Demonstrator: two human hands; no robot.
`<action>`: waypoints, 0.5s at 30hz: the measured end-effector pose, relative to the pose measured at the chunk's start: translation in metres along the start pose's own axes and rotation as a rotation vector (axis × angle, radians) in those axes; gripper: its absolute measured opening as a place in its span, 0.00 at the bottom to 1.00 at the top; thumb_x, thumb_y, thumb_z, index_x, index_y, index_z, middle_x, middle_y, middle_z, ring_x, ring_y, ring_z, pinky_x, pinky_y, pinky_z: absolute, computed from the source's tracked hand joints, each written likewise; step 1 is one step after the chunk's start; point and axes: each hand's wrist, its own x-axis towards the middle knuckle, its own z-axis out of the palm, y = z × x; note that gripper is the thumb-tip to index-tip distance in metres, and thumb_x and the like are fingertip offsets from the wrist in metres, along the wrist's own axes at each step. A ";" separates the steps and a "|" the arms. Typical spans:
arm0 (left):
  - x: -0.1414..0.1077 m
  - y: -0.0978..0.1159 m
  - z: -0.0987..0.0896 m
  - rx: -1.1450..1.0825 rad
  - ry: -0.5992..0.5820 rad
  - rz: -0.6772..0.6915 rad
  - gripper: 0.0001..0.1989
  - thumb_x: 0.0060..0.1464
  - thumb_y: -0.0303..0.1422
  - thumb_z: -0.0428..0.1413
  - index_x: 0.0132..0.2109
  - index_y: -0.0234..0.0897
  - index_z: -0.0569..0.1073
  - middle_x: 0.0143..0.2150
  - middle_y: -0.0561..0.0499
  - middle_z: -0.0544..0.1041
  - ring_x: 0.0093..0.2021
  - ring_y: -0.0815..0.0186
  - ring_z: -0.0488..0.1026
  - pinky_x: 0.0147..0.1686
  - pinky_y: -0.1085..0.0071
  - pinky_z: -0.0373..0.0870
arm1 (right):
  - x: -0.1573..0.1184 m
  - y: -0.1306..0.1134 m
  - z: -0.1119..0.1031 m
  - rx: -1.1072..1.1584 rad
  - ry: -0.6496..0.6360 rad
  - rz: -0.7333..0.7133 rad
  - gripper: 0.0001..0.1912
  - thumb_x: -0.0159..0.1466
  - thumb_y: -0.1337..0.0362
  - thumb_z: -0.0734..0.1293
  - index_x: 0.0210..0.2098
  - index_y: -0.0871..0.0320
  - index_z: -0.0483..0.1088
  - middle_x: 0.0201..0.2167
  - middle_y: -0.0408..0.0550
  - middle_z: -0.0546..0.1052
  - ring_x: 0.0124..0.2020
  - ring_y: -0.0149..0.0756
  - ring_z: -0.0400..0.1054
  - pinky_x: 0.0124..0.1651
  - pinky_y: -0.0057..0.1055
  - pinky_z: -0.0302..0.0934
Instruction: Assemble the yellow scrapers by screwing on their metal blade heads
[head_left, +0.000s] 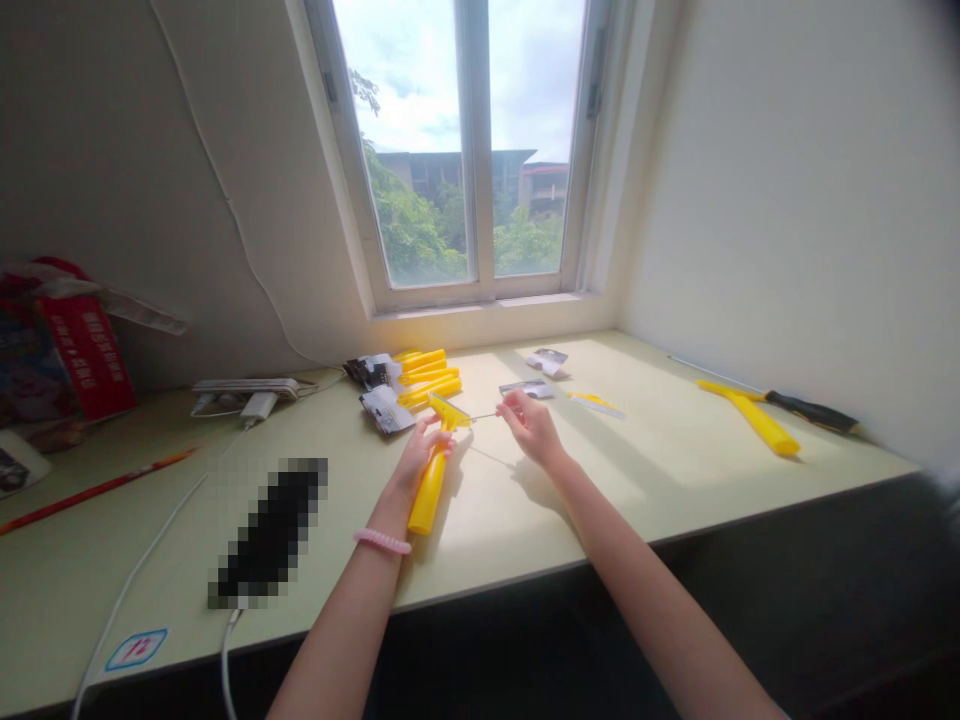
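Observation:
My left hand (426,450) is closed around the upper handle of a yellow scraper (427,495), near its T-shaped head. The head points away from me and the thick handle toward me. My right hand (527,425) pinches a thin metal rod (486,415), perhaps a hex key. The rod's other end reaches the side of the scraper's head; whether it sits in a screw is too small to tell. Just beyond my left hand lie several yellow scrapers (427,375) with black-and-white packaging (386,408) on their heads.
Behind my right hand are loose packaging cards (547,360) and a yellow-and-clear piece (596,403). Another yellow scraper (757,418) and a black-handled screwdriver (814,412) lie right. Left are a power strip (244,390), a pixelated dark object (270,535) with a cable, and a red pencil (97,490).

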 end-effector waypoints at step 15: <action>-0.002 0.002 0.002 0.024 0.001 0.020 0.18 0.41 0.22 0.57 0.40 0.38 0.63 0.28 0.56 0.69 0.21 0.76 0.64 0.21 0.80 0.62 | 0.002 0.000 0.000 -0.039 0.042 0.137 0.13 0.61 0.54 0.62 0.26 0.56 0.66 0.19 0.42 0.72 0.21 0.32 0.65 0.27 0.26 0.54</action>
